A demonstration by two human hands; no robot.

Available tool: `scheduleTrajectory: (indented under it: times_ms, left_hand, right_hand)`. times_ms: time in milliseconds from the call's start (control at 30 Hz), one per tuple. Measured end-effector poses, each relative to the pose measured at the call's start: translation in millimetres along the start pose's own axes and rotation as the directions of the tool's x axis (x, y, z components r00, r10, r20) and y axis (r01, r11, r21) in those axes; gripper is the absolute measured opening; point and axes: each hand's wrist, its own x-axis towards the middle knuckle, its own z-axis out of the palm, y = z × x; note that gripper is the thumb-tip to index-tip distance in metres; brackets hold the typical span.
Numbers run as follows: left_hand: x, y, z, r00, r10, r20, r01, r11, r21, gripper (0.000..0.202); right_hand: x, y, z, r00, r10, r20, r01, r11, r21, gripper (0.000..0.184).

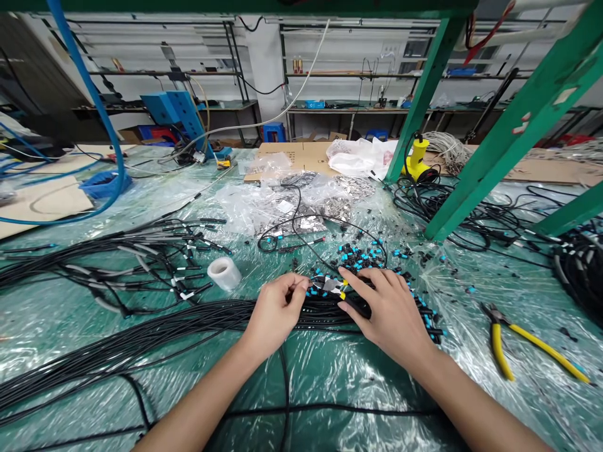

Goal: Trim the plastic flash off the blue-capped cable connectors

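The long bench (61,351) is covered by a crinkled clear plastic sheet (475,370) over a green surface, and a green metal frame (513,125) crosses the right of the view, hiding part of what lies behind it. Farther back are flattened cardboard (292,157) and a bag of shiny metal bits (301,204), while a yellow power tool (417,160) stands partly behind the frame. A thick bundle of black cables (141,339) runs across the bench from the left and ends between the hands, with more loose cable looping around it. Its far end is cut off by the hands. Small blue and black connectors (360,257) lie scattered just beyond the hands and along the cable ends. A roll of white tape (224,274) sits left of the left hand, and yellow-handled pliers (522,342) lie well off to the right, untouched.

The left hand (276,314) is curled, its fingertips (299,285) closed at a small silver and yellow piece (332,287), though whether they grip it is hard to tell. The right hand (389,314) is half open, its fingers (358,282) spread and resting on the cable ends.
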Motion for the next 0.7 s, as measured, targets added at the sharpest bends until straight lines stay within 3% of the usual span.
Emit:
scheduleTrajectory:
  times_ms: [233,333,467,700]
  left_hand:
    - [1,2,-4.7,0.999,0.024,0.026,-0.026,0.993,0.111,0.029]
    - [3,4,-5.8,0.999,-0.018,0.046,0.019,0.999,-0.037,0.029]
    - [5,6,-4.2,0.996,-0.087,0.025,0.090,0.965,-0.246,0.032]
    - [5,5,-3.8,0.994,-0.106,-0.033,0.087,0.930,-0.357,0.032]
  right_hand:
    - [1,2,-2,0.993,0.008,0.115,-0.018,0.996,0.093,0.049]
    - [1,-2,-5,0.974,0.087,0.210,-0.143,0.951,0.273,0.050]
    - [0,-9,-9,0.927,0.115,0.358,-0.303,0.791,0.532,0.044]
    - [-1,-12,-12,0.928,0.027,0.372,-0.280,0.707,0.649,0.043]
